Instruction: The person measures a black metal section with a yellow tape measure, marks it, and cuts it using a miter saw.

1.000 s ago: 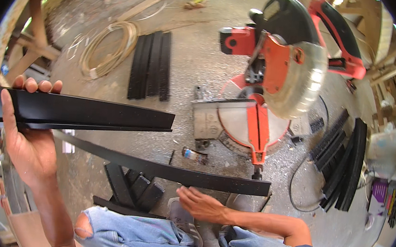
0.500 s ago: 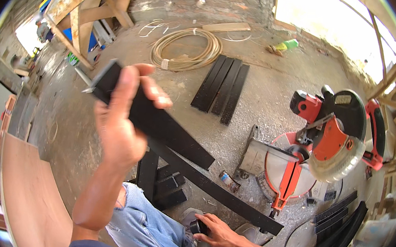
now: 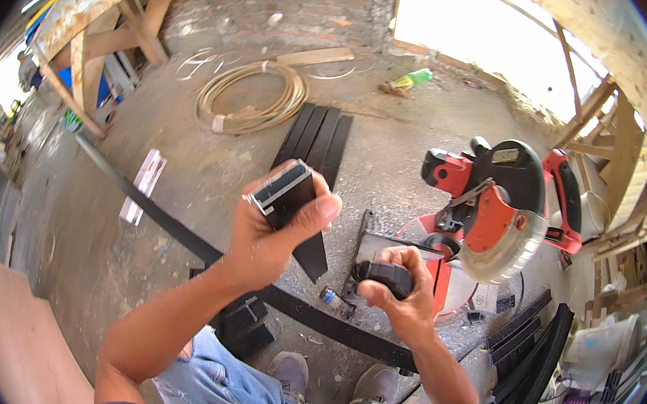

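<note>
Black profile [image 3: 293, 205] is held up over the floor [image 3: 100, 258], left of the miter saw [image 3: 496, 226]. Its near part is wrapped by the left hand [image 3: 268, 247], thumb laid along one side. Rounded black tool [image 3: 389, 279], likely a tape measure, is clasped in the right hand [image 3: 413, 304], thumb and fingers curled round it; profile and tool are kept apart.

Judged: profile is best kept steady, fingers clear of the thin end rim, far end off whatever lies below; tool best gripped firmly.

Long axis is strongly foreshortened: rimmed end is tipped up and to the left, far end is pointed down and to the right.

Below, a long black strip [image 3: 316, 320] is crossed by both arms. Short black pieces [image 3: 248, 326] are piled beyond the legs. Farther off, flat black strips [image 3: 320, 135] are laid beside a tubing coil [image 3: 207, 100]; more black lengths [image 3: 531, 370] are stacked at right.
</note>
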The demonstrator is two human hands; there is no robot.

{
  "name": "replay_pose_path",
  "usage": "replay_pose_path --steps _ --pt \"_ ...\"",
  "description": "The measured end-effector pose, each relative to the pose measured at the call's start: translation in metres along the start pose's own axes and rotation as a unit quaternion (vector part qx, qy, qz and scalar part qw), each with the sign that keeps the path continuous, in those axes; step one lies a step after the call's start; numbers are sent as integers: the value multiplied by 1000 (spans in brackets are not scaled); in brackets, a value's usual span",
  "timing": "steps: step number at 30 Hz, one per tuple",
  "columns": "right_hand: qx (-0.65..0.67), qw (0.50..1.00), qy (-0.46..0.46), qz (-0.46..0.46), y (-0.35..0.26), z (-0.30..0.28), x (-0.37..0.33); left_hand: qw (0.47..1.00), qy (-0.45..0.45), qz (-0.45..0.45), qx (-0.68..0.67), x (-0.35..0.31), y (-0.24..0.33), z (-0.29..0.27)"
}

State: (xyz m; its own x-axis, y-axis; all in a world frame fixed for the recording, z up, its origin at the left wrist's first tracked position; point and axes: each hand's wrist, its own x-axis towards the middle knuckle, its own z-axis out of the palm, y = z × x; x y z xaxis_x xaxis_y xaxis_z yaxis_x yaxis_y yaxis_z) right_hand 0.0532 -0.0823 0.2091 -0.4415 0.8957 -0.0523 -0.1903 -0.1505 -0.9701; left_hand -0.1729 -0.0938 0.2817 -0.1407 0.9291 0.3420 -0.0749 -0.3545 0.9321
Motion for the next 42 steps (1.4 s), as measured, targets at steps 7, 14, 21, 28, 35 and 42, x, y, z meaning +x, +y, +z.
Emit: replay_pose_path --steps 7,14,21,28,35,42 --pt "-79 963 60 -249 -13 20 34 994 -62 -71 58 1 -9 36" --pt "-249 915 47 -314 -9 12 38 988 -66 -109 88 11 -12 22" --pt "-370 898 20 -236 43 -66 11 992 109 -68 14 34 -16 -20" --pt "-374 919 5 -125 67 -114 -26 975 156 -35 -153 48 -9 -59" --pt "-321 935 -16 -147 25 -81 -15 955 185 -59 -223 52 -23 -27" --pt "-350 925 -61 -136 23 -61 -5 946 121 -33 -298 49 -14 -22"
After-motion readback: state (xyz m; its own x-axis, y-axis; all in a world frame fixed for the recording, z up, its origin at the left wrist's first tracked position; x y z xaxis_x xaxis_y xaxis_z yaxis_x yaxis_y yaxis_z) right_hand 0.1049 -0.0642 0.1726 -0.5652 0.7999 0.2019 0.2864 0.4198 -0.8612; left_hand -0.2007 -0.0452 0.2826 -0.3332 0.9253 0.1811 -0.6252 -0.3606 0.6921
